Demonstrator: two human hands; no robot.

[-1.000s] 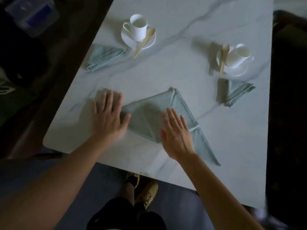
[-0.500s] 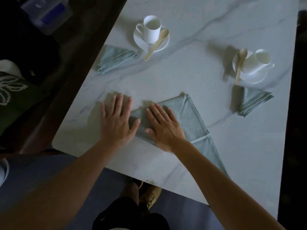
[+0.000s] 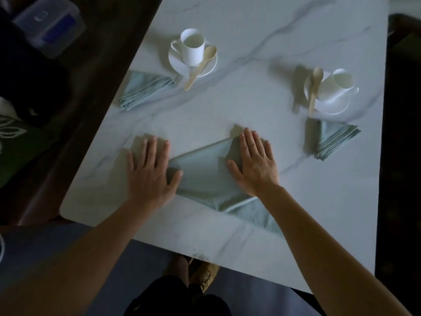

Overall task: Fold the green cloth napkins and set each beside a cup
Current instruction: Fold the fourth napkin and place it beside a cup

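Moved: right hand (image 3: pixel 255 163) slides toward 3 o'clock across napkin (image 3: pixel 202 176), left hand (image 3: pixel 150 172) pins its 9 o'clock tip, both flat and open, long axis 10-to-4.

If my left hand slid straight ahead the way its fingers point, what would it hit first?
Probably the folded napkin beside the left cup; only bare table lies between it and the left hand.

Dim room, soft shadows fall left, wide-angle bend at edges, slight blur
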